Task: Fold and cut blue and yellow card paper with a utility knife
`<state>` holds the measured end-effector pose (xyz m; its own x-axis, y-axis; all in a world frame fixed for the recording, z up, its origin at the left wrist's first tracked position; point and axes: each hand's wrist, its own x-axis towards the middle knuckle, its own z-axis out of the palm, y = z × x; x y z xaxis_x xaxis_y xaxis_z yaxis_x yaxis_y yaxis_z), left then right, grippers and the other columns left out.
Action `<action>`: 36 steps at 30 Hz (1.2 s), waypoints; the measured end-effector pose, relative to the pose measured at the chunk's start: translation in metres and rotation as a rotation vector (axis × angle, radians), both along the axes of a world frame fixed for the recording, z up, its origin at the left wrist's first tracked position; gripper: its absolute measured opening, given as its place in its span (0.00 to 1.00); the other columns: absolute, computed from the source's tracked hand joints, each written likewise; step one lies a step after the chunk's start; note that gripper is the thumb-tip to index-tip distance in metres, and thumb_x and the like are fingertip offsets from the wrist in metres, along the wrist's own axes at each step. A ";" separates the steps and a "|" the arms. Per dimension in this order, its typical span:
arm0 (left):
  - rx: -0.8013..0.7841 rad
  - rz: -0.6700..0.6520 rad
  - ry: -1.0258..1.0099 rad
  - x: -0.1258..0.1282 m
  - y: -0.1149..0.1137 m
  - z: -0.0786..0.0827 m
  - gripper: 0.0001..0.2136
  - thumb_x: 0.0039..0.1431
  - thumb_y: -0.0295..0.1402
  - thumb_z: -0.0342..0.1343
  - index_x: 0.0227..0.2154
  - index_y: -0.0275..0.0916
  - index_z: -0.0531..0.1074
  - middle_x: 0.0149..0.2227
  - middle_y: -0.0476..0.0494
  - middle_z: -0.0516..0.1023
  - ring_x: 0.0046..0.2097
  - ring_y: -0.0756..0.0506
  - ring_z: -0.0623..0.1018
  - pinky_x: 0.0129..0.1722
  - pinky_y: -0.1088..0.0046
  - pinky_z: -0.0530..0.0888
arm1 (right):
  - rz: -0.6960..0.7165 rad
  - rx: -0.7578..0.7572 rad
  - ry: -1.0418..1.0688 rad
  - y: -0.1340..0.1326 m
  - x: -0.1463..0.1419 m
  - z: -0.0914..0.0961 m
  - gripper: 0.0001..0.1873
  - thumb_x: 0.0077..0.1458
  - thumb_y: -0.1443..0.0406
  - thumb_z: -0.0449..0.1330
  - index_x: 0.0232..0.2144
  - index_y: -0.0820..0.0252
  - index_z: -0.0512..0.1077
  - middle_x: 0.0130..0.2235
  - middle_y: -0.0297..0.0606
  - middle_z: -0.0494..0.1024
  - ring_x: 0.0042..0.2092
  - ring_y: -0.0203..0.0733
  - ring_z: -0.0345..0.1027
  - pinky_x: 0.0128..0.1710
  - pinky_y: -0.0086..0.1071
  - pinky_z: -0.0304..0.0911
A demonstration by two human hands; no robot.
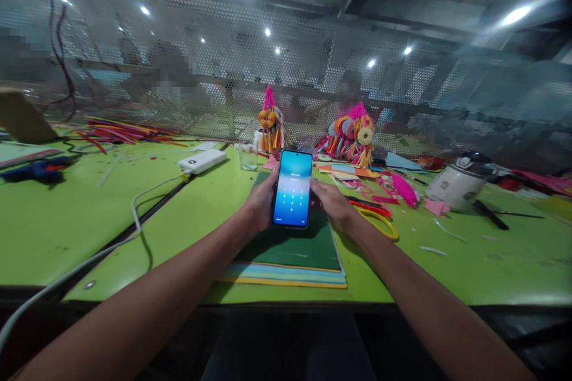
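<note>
A smartphone (pixel 292 189) with a lit blue keypad screen is held upright above the table in both hands. My left hand (pixel 261 202) wraps round its left edge. My right hand (pixel 330 205) grips its right edge, fingers curled behind it. Directly below the phone lies a stack of coloured foam sheets (pixel 290 250), dark green on top, on the green table (pixel 89 220).
A white power bank (pixel 202 161) with a white cable (pixel 134 214) lies left. A clear cup (pixel 248 156), pink and yellow paper ornaments (pixel 353 131), scissors with red and yellow handles (pixel 375 214), a white glue pot (pixel 458 181) and paper scraps sit right. Perforated mesh screen (pixel 179 71) stands behind.
</note>
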<state>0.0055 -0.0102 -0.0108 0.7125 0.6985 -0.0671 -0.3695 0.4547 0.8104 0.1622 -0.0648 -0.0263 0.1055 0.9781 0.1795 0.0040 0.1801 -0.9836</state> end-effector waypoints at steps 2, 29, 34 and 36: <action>-0.003 -0.002 0.001 0.000 -0.001 0.001 0.26 0.64 0.50 0.45 0.52 0.33 0.72 0.41 0.30 0.81 0.39 0.35 0.81 0.40 0.54 0.78 | -0.006 -0.006 0.021 0.000 -0.001 0.001 0.26 0.46 0.43 0.62 0.24 0.61 0.71 0.24 0.31 0.71 0.26 0.34 0.61 0.28 0.29 0.59; -0.051 -0.002 0.064 -0.002 -0.001 0.004 0.31 0.65 0.52 0.38 0.51 0.29 0.71 0.39 0.30 0.81 0.36 0.38 0.81 0.38 0.59 0.78 | -0.047 0.020 0.053 0.005 0.000 -0.010 0.23 0.43 0.47 0.65 0.25 0.62 0.75 0.25 0.33 0.74 0.28 0.37 0.64 0.31 0.32 0.59; -0.066 -0.015 0.085 0.002 0.000 -0.001 0.31 0.64 0.55 0.39 0.51 0.32 0.70 0.41 0.31 0.80 0.37 0.38 0.81 0.39 0.58 0.78 | -0.037 -0.022 0.226 0.006 -0.002 -0.012 0.19 0.40 0.52 0.69 0.22 0.61 0.72 0.24 0.34 0.76 0.31 0.41 0.69 0.35 0.34 0.63; -0.073 -0.023 0.090 0.003 -0.001 -0.001 0.30 0.64 0.54 0.39 0.51 0.33 0.70 0.41 0.32 0.80 0.37 0.39 0.81 0.39 0.58 0.77 | -0.043 -0.076 0.306 0.006 -0.003 -0.010 0.15 0.41 0.55 0.68 0.23 0.61 0.72 0.24 0.35 0.77 0.32 0.43 0.71 0.36 0.35 0.65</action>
<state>0.0086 -0.0112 -0.0122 0.7167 0.6732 -0.1821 -0.2855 0.5214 0.8042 0.1592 -0.0587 -0.0360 0.1844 0.9810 0.0597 -0.2878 0.1119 -0.9511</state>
